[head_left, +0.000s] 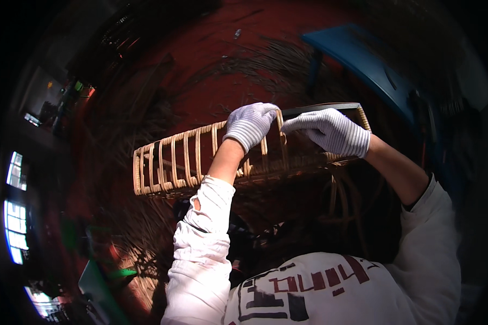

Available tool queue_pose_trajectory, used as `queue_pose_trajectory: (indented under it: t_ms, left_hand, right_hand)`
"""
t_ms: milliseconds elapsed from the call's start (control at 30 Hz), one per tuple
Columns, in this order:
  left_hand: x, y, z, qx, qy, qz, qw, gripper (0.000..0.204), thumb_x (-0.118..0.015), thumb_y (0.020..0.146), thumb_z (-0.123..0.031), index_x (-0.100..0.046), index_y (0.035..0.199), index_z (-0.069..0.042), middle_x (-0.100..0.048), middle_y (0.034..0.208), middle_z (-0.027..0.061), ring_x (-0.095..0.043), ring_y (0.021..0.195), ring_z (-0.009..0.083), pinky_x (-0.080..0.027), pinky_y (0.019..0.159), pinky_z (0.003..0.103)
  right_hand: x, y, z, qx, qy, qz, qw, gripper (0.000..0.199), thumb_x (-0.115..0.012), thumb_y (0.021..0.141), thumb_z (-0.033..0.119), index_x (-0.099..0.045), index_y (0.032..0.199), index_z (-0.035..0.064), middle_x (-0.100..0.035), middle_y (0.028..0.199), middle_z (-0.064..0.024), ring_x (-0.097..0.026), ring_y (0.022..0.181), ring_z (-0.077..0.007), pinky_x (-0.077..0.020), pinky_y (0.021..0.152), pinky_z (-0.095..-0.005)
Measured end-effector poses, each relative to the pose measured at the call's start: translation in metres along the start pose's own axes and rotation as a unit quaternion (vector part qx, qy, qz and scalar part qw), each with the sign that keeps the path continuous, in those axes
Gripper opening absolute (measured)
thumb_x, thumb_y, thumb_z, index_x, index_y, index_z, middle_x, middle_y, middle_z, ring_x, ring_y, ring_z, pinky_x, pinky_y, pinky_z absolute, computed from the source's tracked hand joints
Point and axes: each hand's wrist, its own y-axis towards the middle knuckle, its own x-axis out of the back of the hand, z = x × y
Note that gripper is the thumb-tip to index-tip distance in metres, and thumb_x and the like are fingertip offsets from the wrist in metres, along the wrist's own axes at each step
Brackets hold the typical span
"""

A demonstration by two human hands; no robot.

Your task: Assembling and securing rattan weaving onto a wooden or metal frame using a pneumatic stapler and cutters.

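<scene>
We look down on a long wicker frame (200, 157), held up in front of us, above the red floor (200, 81). Both hands wear white striped gloves.

Our left hand (250, 123) sits on the top rail of the frame near its middle. Its fingers (265, 115) curl down over the rail and close around it, so the hand has a firm hold on the cane there. The wrist bends downward, and the bare forearm runs back toward us into a white sleeve (200, 244) bunched at the elbow.

Our right hand (331, 130) lies just beside the left, on the right part of the same frame. Its fingers (301, 123) stretch out to the left, nearly flat and close together, with the tips pressed on the rail right next to the left hand. The palm covers the cane at the frame's right end; whether the thumb grips underneath, we cannot tell. This forearm comes in from the lower right, elbow out wide.

The frame itself runs from the left, where its upright cane bars (162, 165) stand in a pale row, across to the right, where a darker flat strip (320, 110) forms the top edge. It tilts a little, with the right end higher.

Loose dark reeds (287, 59) lie scattered on the floor beyond the frame. A blue stool (358, 54) stands at the upper right. More cane loops (341, 200) hang dimly under the right hand.
</scene>
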Motion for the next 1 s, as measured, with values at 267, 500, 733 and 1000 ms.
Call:
queue_pose_trajectory:
  t_ms: [267,500,733,1000]
  left_hand:
    - [-0.007,-0.004,0.011,-0.062,-0.011,-0.039,0.997,0.03,-0.046,0.096,-0.031,-0.071,0.109,-0.021,-0.07,0.109,0.0075,-0.066,0.1,0.0296,-0.053,0.087,0.044]
    - [-0.008,-0.007,0.01,-0.036,-0.137,-0.107,0.984,0.024,-0.056,0.093,-0.015,-0.07,0.113,-0.015,-0.07,0.113,0.0088,-0.066,0.104,0.0301,-0.053,0.09,0.039]
    - [-0.01,-0.001,0.015,-0.032,-0.162,-0.152,0.975,0.022,-0.055,0.092,-0.014,-0.07,0.108,-0.015,-0.071,0.107,0.0085,-0.067,0.099,0.0304,-0.054,0.087,0.041]
    - [-0.006,0.0,0.012,-0.054,-0.123,-0.111,0.985,0.02,-0.059,0.094,-0.024,-0.072,0.105,-0.015,-0.072,0.102,0.0077,-0.069,0.092,0.0277,-0.055,0.081,0.038]
  right_hand:
    - [-0.003,0.015,0.0,0.063,-0.131,-0.051,0.988,0.013,-0.07,0.084,0.009,-0.073,0.096,0.0102,-0.069,0.094,-0.0056,-0.068,0.089,-0.0238,-0.0572,0.078,-0.0356]
    - [-0.017,0.0,0.011,0.068,-0.13,0.006,0.989,0.013,-0.071,0.081,0.005,-0.07,0.093,0.0087,-0.067,0.091,-0.0055,-0.066,0.086,-0.0233,-0.057,0.075,-0.0348]
    - [-0.019,0.0,0.013,0.04,-0.099,0.01,0.994,0.014,-0.065,0.081,-0.003,-0.069,0.09,0.0059,-0.067,0.087,-0.0061,-0.068,0.081,-0.0237,-0.0563,0.072,-0.0344]
    - [-0.004,0.018,0.01,0.042,-0.104,0.019,0.994,0.014,-0.069,0.081,0.004,-0.069,0.095,0.0057,-0.065,0.083,-0.0074,-0.067,0.077,-0.0265,-0.0563,0.068,-0.0361]
